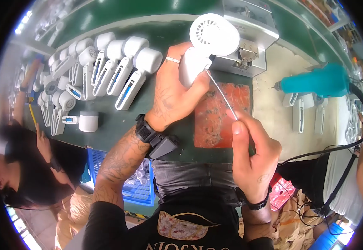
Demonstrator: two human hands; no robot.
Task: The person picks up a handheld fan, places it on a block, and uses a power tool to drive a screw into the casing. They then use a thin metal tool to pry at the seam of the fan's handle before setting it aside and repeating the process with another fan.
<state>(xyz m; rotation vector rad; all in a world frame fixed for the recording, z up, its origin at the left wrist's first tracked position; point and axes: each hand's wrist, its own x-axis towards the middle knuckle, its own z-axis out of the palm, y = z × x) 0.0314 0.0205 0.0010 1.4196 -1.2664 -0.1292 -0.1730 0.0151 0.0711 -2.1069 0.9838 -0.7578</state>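
My left hand [177, 89] grips the handle of a white hand-held fan [212, 33], holding it up with its round grille head toward the far side of the bench. A ring sits on one finger and a black watch on that wrist. My right hand [252, 150] pinches a thin metal rod [222, 95], whose tip touches the fan's handle just below my left thumb. Both hands hover over a worn red mat [215, 125] on the dark green bench [119, 129].
Several white fans [119, 66] lie in rows on the bench at the left. A grey metal machine [248, 37] stands behind the fan. A teal power tool [315, 81] hangs at the right. A blue crate [137, 187] sits below the bench edge. Other people work at both sides.
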